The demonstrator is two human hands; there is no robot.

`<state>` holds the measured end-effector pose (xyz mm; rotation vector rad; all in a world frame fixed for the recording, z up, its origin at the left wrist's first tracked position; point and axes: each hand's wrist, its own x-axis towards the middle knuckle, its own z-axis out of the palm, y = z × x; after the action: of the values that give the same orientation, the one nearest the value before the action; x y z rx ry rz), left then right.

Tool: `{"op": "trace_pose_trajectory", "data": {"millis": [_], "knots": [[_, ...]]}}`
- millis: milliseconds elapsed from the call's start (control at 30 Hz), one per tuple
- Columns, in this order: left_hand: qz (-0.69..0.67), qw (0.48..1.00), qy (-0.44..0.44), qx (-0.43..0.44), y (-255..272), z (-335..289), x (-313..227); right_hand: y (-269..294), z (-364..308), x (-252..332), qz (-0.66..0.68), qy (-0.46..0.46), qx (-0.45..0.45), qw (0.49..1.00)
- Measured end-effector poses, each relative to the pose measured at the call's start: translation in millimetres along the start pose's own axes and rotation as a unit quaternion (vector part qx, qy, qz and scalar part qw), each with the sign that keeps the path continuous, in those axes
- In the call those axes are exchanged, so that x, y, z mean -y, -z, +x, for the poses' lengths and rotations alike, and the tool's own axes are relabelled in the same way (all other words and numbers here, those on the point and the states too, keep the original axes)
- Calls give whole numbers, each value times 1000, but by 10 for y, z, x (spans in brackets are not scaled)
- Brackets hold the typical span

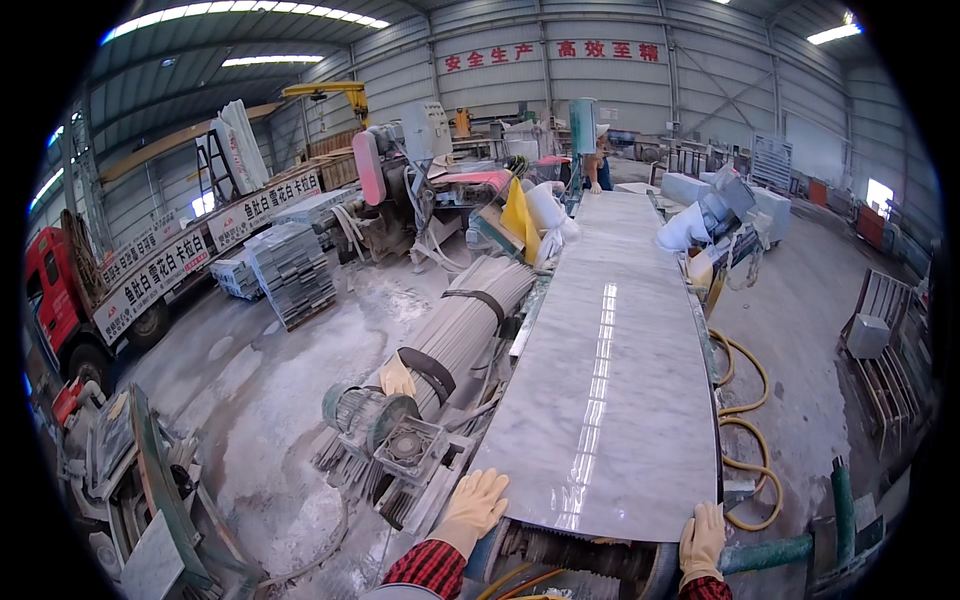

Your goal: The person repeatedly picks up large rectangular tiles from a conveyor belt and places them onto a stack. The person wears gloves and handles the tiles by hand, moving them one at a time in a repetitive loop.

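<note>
A long polished white-grey stone slab (640,400) stretches away from me along a conveyor bed (580,562). At its near left corner rests my left hand (474,508) in a pale cream glove, fingers stretched toward the slab's edge, open. My right hand (703,540), gloved alike, is at the near right corner with its fingers pointing forward along the side, open. Neither hand wraps round anything that I can see. Beyond the slab's far end stands another person (597,165), with one hand near the stone.
Left of the conveyor are a dusty motor (370,415) and strapped bundled strips (465,320). Yellow hose (765,470) loops on the right beside a green pipe (770,553). Stacked stone pieces (290,270) and a red truck (57,295) stand at left.
</note>
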<state>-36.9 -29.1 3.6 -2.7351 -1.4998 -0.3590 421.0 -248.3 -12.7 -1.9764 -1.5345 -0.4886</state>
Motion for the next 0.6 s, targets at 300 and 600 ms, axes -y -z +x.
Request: {"op": "trace_pose_trajectory", "data": {"millis": [300, 600], "knots": [[19, 999, 17, 21, 98, 141, -83, -70, -85, -76, 4, -1, 20, 1000], [34, 999, 12, 14, 90, 337, -17, 138, 1, 13, -30, 28, 112, 993]]}}
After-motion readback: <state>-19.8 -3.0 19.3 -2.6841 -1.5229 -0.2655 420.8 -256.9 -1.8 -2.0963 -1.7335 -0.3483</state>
